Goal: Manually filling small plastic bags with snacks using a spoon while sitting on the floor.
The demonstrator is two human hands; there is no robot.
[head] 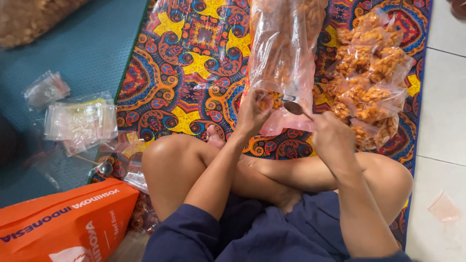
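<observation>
Gripping a small clear plastic pouch (270,101) at frame centre, the left hand (252,112) pinches it beside the big crinkly transparent sack of orange snacks (284,53). The right hand (331,138) is clenched on a shiny metal spoon (292,106), its bowl at the pouch's mouth. A tilted spoon could scatter brittle pieces over the patterned woven mat (194,63). Glossy filled packets (371,73) pile up at upper right.

Patterned mat (194,63) covered the floor beside a teal mat (82,48). Filled snack packets (371,82) were heaped at right; empty plastic bags (80,121), spoon (102,167), orange bag (63,223) at left.
</observation>
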